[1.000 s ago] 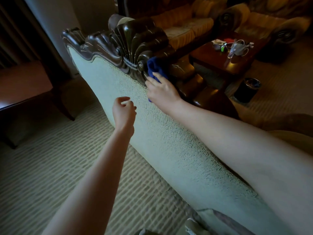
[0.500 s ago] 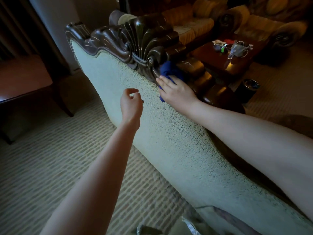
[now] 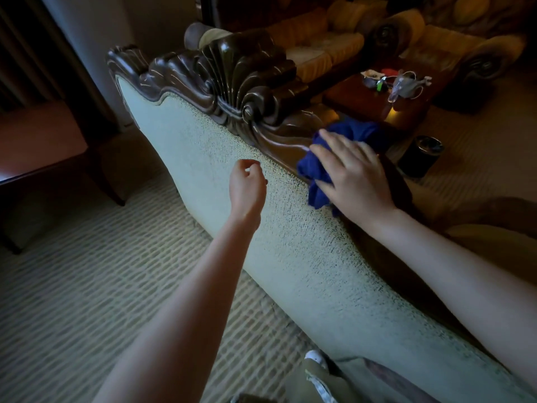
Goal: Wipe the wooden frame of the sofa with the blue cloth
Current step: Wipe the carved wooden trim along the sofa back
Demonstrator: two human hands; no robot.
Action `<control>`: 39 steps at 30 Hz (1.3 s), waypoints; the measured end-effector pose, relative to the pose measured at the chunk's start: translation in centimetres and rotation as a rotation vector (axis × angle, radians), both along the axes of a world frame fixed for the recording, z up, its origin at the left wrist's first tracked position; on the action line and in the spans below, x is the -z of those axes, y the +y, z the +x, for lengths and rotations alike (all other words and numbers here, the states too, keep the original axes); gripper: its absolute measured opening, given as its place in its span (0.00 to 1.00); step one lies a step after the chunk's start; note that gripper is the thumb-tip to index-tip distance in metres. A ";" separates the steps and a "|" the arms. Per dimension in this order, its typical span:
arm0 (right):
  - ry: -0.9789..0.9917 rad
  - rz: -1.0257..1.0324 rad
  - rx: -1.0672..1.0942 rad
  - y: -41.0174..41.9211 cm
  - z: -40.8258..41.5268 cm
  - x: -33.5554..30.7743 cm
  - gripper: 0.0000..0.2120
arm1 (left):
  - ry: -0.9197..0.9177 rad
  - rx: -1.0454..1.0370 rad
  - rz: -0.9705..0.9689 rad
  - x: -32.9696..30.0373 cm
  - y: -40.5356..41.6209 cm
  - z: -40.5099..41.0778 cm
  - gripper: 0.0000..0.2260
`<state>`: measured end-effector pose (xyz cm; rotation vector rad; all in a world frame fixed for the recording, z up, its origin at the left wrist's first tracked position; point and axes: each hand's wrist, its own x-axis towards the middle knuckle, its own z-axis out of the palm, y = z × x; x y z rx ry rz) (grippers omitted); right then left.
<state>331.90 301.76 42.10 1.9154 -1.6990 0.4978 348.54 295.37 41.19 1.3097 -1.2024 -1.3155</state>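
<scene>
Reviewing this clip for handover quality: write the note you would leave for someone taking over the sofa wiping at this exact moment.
Right hand: fingers straight, pressing the blue cloth flat on the wooden frame, just right of the carved shell crest.
Left hand: loosely curled, holding nothing, hovering in front of the sofa's pale upholstered back.
Done: cannot tell from this view which stretches are already wiped.
Left: probably the top rail running toward the camera, and the crest and left scroll if they are not done.
</scene>
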 end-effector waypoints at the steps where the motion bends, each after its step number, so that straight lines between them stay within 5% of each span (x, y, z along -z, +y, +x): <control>1: -0.137 -0.016 0.039 0.2 -0.3 -0.2 0.21 | -0.009 -0.004 -0.014 -0.1 0.1 -0.8 0.09; 4: -0.511 -0.004 0.052 -0.7 0.3 -0.8 0.22 | -0.047 -0.080 0.005 -0.4 0.1 -3.6 0.09; 8: -0.776 0.027 0.034 -3.5 0.8 -2.8 0.23 | -0.060 -0.223 0.033 -1.2 -0.7 -6.2 0.14; 17: -0.846 0.352 0.074 -13.5 -3.2 -6.4 0.19 | 0.029 -0.535 0.031 -3.7 -5.1 -11.0 0.13; 23: -1.378 0.702 -0.158 -18.5 -7.1 -4.1 0.12 | -0.075 -0.614 0.095 -3.6 -6.1 -12.3 0.15; 31: -1.238 0.822 -0.272 -18.7 -8.8 -1.3 0.09 | -0.074 -0.619 0.062 -3.8 -5.9 -12.6 0.19; 39: -1.205 0.553 -0.231 -6.6 -10.8 -2.2 0.12 | -0.037 -0.609 0.057 -3.6 -5.8 -12.6 0.15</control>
